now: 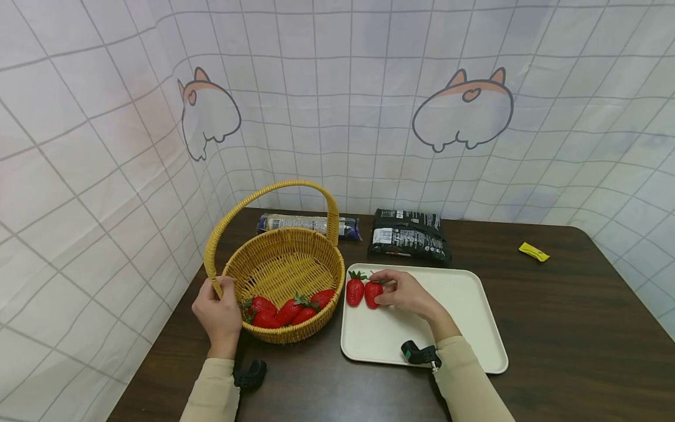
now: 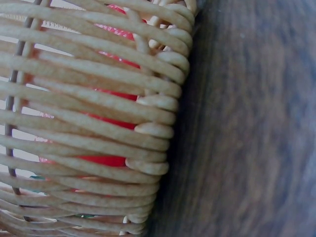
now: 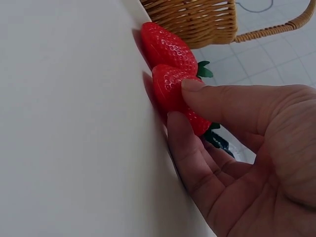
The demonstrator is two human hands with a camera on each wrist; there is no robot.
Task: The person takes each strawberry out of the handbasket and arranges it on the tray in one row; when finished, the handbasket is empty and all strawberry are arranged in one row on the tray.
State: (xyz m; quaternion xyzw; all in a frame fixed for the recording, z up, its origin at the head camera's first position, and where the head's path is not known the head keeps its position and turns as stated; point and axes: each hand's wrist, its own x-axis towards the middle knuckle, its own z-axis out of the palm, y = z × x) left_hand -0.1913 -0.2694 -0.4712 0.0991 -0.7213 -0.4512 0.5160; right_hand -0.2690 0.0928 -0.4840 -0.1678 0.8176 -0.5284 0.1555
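Observation:
My left hand (image 1: 218, 310) grips the lower end of the handle of a yellow wicker basket (image 1: 295, 334). Several red strawberries (image 1: 289, 312) lie in the basket along its near side. The left wrist view shows the woven wall (image 2: 89, 113) close up, with red behind the gaps. On the white tray (image 1: 422, 334), my right hand (image 1: 403, 291) pinches a strawberry (image 1: 373, 294) between thumb and fingers near the tray's far left corner. Right beside it, to the left, lies another strawberry (image 1: 355, 291) with green leaves, also seen in the right wrist view (image 3: 170, 47).
Behind the basket lies a long blue-and-clear package (image 1: 348, 228). A black packet (image 1: 408, 234) rests behind the tray. Far right on the dark wooden table (image 1: 575, 328) is a small yellow wrapper (image 1: 534, 252). A white gridded curtain (image 1: 337, 117) stands behind and along the left.

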